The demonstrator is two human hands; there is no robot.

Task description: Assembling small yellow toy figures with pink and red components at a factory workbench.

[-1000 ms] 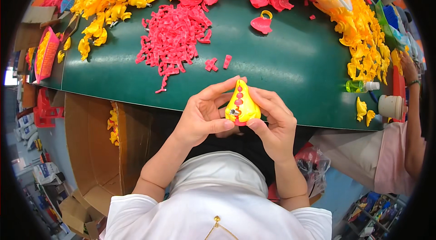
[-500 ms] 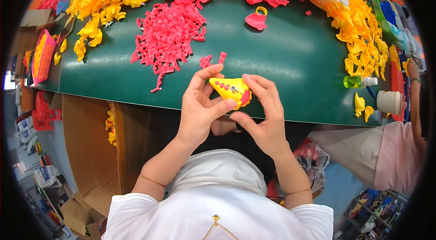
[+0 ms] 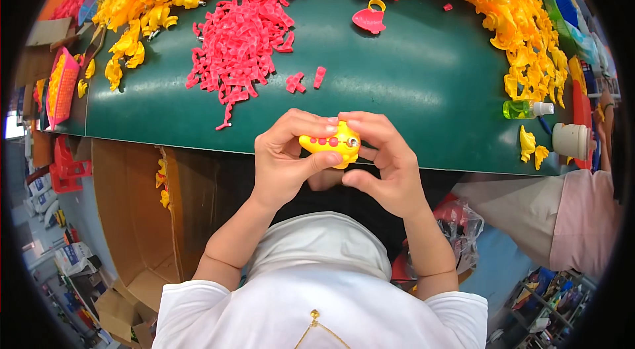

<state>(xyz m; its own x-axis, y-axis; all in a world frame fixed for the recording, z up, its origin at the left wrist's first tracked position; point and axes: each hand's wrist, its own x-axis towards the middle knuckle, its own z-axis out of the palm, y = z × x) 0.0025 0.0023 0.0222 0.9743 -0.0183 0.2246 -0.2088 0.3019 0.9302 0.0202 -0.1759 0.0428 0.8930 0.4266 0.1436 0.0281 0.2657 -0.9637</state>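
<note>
At the desk edge [image 3: 430, 165] | your left fingers [image 3: 284, 128] grip the yellow toy [image 3: 329, 143], apparently to steady it | your right fingers [image 3: 378, 127] loose, thumb clear

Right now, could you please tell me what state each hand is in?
Left hand: closed on the yellow piece with red dots.
Right hand: partly open, close at its right side; whether it touches cannot be told.

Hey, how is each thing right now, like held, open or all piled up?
Left hand, closed on the toy
Right hand, curled at the toy's right end, grip unclear
Yellow toy, held, narrow end pointing left
Small pink pieces, heaped, a few loose
Yellow pieces, piled up
Cardboard box, open
Green bottle, white top on
</note>
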